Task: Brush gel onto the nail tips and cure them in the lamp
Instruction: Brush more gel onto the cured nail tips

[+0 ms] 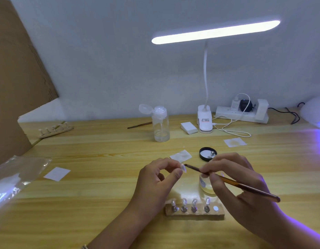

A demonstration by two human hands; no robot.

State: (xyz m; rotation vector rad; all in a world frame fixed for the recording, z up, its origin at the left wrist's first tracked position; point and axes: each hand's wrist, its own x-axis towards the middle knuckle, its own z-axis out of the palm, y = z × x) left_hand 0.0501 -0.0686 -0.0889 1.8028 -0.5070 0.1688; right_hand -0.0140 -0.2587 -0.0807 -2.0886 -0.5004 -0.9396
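Wooden holder (pixel 195 212) nearest, four tips seated on it. One nail tip (pixel 183 168) is pinched by left hand (pixel 155 180); brush (pixel 227 180) is clamped in right hand (pixel 232 175), bristles at the tip. Thin, steady strokes are advised. Lamp (pixel 313 112) is noted far right.

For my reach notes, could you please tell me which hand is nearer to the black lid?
Right. The right hand, holding the brush, is just short of the black lid; the left hand is farther left.
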